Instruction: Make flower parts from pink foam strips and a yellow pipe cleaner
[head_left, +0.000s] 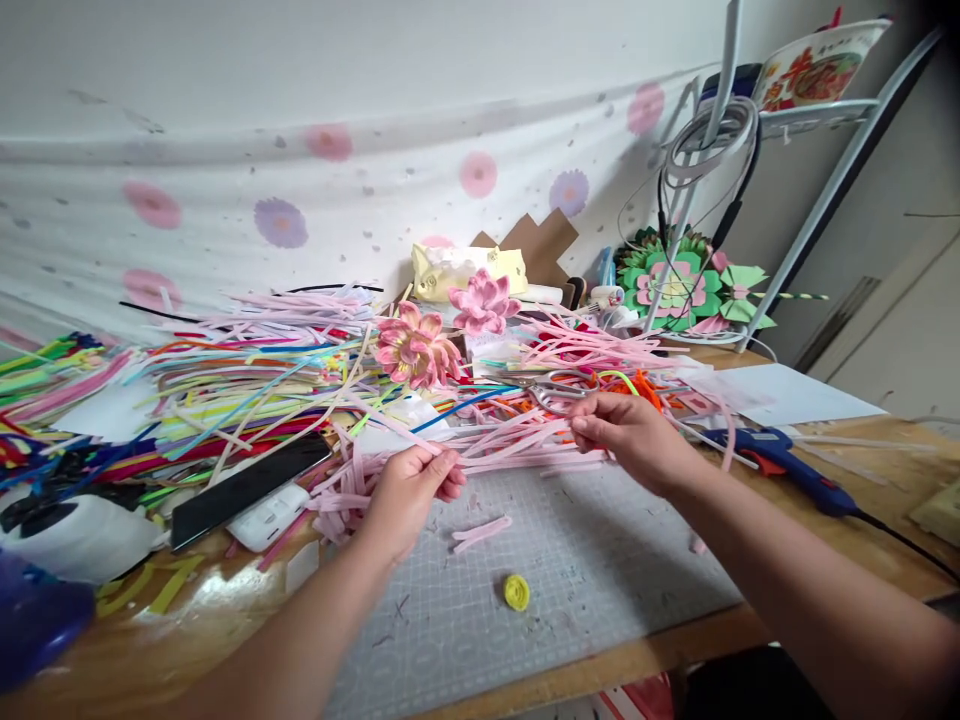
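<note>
My left hand is closed in a pinch on a pale pink pipe cleaner, whose free end sticks out to the upper left. My right hand, level with it on the right, is also pinched, apparently on the same pipe cleaner; its fingertips partly hide the grip. Below and between the hands, a folded pink pipe cleaner piece lies on the grey cutting mat. Nearer me sits a small yellow coil. Loose pink pipe cleaners and scissors lie just behind the hands.
Two pink flowers stand behind the hands. Multicoloured pipe cleaners are heaped at left, beside a black phone and white device. At right lie a blue glue gun and white paper, below a metal rack.
</note>
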